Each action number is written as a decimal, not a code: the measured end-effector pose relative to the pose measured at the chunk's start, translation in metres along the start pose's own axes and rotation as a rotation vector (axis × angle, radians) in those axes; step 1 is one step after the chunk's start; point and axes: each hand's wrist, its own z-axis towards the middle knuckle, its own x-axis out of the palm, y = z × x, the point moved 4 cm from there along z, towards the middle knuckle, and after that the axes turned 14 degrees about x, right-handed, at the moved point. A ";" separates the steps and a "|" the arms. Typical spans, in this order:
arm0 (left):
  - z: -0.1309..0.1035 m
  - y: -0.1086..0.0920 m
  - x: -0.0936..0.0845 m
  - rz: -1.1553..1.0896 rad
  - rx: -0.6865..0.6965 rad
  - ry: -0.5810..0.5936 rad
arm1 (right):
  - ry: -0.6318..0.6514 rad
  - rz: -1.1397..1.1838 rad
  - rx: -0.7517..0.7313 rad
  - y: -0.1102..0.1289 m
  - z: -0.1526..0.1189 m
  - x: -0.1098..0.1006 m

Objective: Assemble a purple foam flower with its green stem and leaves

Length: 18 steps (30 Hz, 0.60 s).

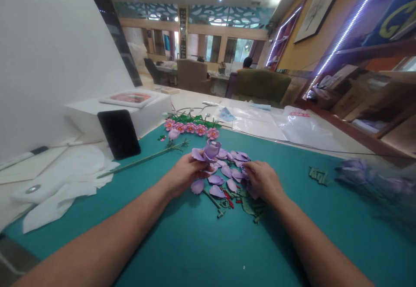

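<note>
My left hand (190, 171) is closed on a partly built purple toy flower (212, 149), its cupped petals facing up above the pile. At the right side of the pile, my right hand (261, 178) has its fingers pinched together over a purple petal; whether it grips that petal I cannot make out. Between and below the hands lie several loose purple petals (226, 171). Nearer me are green stem pieces (212, 199), small red pieces (228, 199) and a green leaf (248, 206).
Behind the pile stand pink flowers (190, 128) with green stems. A long green stem (143, 160) with a pale purple bud (173, 134) lies left, near a black phone-like slab (119, 134) and white tissue (71, 181). To the right are green pieces (318, 175) and wrapped purple flowers (354, 172).
</note>
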 end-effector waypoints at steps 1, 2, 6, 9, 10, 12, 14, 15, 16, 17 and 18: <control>0.000 0.000 0.000 0.001 0.000 0.002 | 0.010 -0.007 -0.019 0.002 -0.001 0.002; 0.000 0.001 0.000 0.002 0.000 0.003 | 0.019 -0.017 -0.041 0.005 -0.002 0.004; -0.001 0.002 0.000 0.013 0.004 0.015 | 0.043 -0.061 -0.079 0.016 -0.007 0.012; -0.001 0.002 0.001 0.017 0.005 0.037 | 0.053 -0.061 -0.077 0.021 -0.009 0.013; -0.001 0.001 0.002 0.018 0.003 0.042 | 0.061 -0.058 -0.081 0.022 -0.010 0.012; -0.002 0.001 0.003 0.023 -0.001 0.048 | 0.083 -0.051 -0.087 0.024 -0.010 0.012; -0.002 0.001 0.003 0.027 -0.001 0.048 | 0.105 -0.040 -0.089 0.024 -0.010 0.012; -0.002 0.001 0.003 0.029 0.001 0.048 | 0.112 -0.029 -0.090 0.024 -0.010 0.012; -0.002 0.001 0.003 0.030 0.003 0.051 | 0.116 -0.014 -0.092 0.024 -0.010 0.013; -0.002 0.001 0.003 0.030 0.004 0.055 | 0.116 0.005 -0.095 0.023 -0.010 0.013; -0.002 0.002 0.003 0.029 0.005 0.059 | 0.112 0.025 -0.097 0.023 -0.010 0.014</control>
